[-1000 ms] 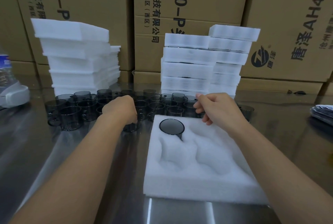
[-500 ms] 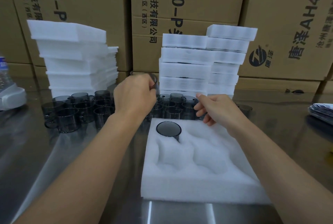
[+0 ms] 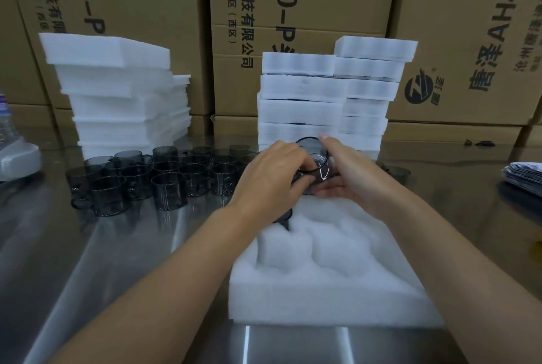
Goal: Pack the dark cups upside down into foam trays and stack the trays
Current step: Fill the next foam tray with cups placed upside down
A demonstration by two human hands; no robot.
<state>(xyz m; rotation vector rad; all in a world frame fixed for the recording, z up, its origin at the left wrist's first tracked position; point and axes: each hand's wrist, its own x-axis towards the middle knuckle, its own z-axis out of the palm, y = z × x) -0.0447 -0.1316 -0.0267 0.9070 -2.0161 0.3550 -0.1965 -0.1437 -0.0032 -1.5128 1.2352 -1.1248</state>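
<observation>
A white foam tray point(image 3: 331, 290) with moulded pockets lies on the steel table in front of me. One dark cup point(image 3: 284, 218) sits upside down in its far-left pocket, mostly hidden by my left wrist. Above the tray's far edge, my left hand point(image 3: 269, 179) and my right hand point(image 3: 349, 176) together hold a dark glass cup point(image 3: 315, 158), tilted with its rim facing me. Fingers of both hands curl round it. Several more dark cups point(image 3: 164, 179) stand upright in a cluster on the table to the left.
Two stacks of foam trays point(image 3: 322, 99) rise behind my hands, and a stack of foam sheets point(image 3: 123, 94) stands at the back left. Cardboard boxes point(image 3: 293, 11) wall off the rear. A bottle point(image 3: 8, 135) sits far left and plastic bags point(image 3: 525, 176) far right.
My left hand carried a cup from the cluster rightwards over the tray's far edge. My right hand rose from the cups and took hold of it too.
</observation>
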